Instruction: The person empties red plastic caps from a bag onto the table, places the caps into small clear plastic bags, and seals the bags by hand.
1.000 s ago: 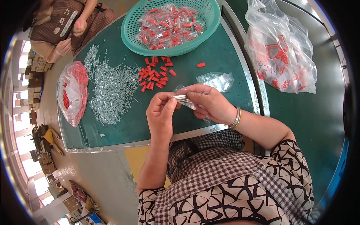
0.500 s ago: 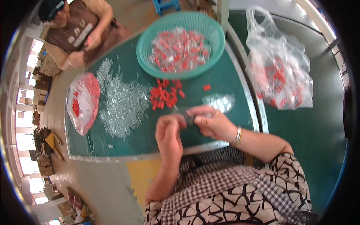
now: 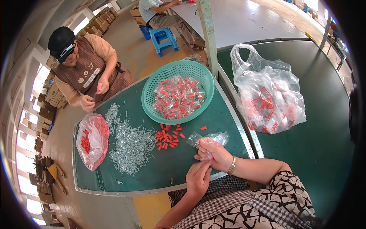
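Note:
Near the table's front edge my hands meet. My right hand (image 3: 216,153) is closed on a small clear plastic bag (image 3: 208,155), part of which shows below its fingers. My left hand (image 3: 198,178) has its fingers bunched against the lower side of the right one; what they hold, if anything, is hidden. More clear plastic bags (image 3: 220,138) lie just beyond my right hand. Left of them are a loose group of red plastic plugs (image 3: 167,138) and one stray red plug (image 3: 203,128). A wide heap of metal screws (image 3: 131,149) spreads further left.
A green basket (image 3: 146,91) holds many filled packets. An open bag of red plugs (image 3: 100,152) sits at the left edge, near a co-worker (image 3: 89,66) with small items in hand. On the right table stands a clear carrier bag (image 3: 270,103). A post (image 3: 208,38) rises behind the basket.
The view has tilted up, showing more of the room. My hands have drawn together toward the table's front edge; the right now stands above the left instead of beside it.

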{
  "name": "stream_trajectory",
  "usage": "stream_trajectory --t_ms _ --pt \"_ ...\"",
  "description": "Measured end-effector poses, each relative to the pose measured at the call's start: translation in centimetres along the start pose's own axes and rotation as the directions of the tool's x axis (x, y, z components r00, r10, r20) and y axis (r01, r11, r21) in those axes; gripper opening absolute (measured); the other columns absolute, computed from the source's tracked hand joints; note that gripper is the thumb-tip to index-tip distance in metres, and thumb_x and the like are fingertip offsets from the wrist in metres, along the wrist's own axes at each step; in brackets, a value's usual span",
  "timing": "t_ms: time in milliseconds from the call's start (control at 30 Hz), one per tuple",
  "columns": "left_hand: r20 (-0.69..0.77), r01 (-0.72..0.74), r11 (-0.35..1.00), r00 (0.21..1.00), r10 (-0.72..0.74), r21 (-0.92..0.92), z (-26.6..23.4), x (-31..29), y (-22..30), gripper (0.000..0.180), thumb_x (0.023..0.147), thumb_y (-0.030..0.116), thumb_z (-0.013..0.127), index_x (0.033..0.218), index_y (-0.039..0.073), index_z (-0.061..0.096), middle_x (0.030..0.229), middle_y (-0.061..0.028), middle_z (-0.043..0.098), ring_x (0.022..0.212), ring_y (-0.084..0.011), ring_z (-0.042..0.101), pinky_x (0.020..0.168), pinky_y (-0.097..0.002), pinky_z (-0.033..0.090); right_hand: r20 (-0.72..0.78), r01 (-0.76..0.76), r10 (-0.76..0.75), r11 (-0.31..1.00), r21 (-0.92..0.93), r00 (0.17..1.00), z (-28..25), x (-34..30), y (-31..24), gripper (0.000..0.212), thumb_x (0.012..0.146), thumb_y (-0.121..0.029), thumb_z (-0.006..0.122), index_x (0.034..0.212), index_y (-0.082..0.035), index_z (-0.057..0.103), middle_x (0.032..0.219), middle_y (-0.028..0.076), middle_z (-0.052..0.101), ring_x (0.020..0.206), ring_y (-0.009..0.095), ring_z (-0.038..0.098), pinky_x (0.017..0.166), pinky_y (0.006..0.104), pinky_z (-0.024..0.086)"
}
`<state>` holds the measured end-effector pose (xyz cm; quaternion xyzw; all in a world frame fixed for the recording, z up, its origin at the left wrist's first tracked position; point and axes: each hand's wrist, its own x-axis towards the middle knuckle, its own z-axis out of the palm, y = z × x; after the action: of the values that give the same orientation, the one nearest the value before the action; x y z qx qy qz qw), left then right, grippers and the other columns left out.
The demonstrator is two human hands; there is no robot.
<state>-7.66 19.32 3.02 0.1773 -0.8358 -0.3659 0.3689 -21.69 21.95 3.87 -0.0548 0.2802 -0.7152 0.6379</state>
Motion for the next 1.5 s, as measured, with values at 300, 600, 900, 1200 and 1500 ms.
stream_trajectory --t_ms 300,600,900,1200,1500 --pt "0.175 -0.018 0.989 0.985 -0.009 0.150 -1.4 0.0 -0.2 0.021 0.083 -0.002 0.062 0.103 -0.001 0.065 0.103 -0.0185 0.065 0.091 -0.0333 0.064 0.081 -0.0403 0.050 -0.160 -0.013 -0.078 0.865 -0.501 0.984 1.6 -0.3 -0.7 0.016 0.097 -0.020 0.058 0.096 -0.007 0.068 0.073 0.000 0.058 0.066 0.011 0.056 0.067 0.0303 0.051" --pt "-0.085 0.546 0.753 0.786 -0.612 -0.367 -5.0 -0.8 -1.4 0.017 0.086 0.004 0.070 0.101 -0.003 0.068 0.083 -0.0040 0.066 0.077 -0.0137 0.063 0.070 -0.0289 0.051 0.319 0.353 -0.171 0.226 -0.908 0.932 -0.7 -1.0 2.4 0.011 0.090 -0.013 0.066 0.094 -0.003 0.070 0.087 0.008 0.068 0.076 0.023 0.063 0.068 0.0312 0.050" --pt "-0.006 0.596 0.629 0.723 -0.691 -0.499 -4.7 -0.2 -2.6 0.012 0.090 0.007 0.067 0.096 -0.004 0.066 0.079 -0.0070 0.066 0.067 -0.0131 0.060 0.063 -0.0264 0.050 -0.112 -0.067 -0.020 0.695 -0.716 0.994 0.1 -0.4 1.2 0.019 0.088 -0.020 0.071 0.097 -0.003 0.071 0.076 0.001 0.069 0.049 0.005 0.051 0.045 0.0216 0.042" --pt "0.185 0.557 0.400 0.721 -0.668 -0.727 -4.0 -0.2 -3.2 0.013 0.092 0.006 0.066 0.101 -0.002 0.066 0.085 -0.0062 0.068 0.072 -0.0117 0.063 0.067 -0.0246 0.052 -0.045 0.025 -0.116 0.536 -0.844 0.992 0.8 -0.4 0.5 0.018 0.088 -0.015 0.072 0.080 -0.003 0.062 0.064 0.000 0.060 0.051 0.005 0.051 0.045 0.0213 0.040" --pt "0.158 0.562 0.440 0.723 -0.673 -0.701 -3.7 0.0 -3.3 0.009 0.092 0.005 0.065 0.098 -0.002 0.065 0.080 -0.0052 0.066 0.070 -0.0110 0.061 0.066 -0.0238 0.051 -0.028 0.028 -0.082 0.613 -0.789 0.996 -0.1 -0.1 1.0 0.021 0.092 -0.024 0.068 0.088 -0.003 0.066 0.069 0.001 0.062 0.052 0.007 0.053 0.046 0.0220 0.042"
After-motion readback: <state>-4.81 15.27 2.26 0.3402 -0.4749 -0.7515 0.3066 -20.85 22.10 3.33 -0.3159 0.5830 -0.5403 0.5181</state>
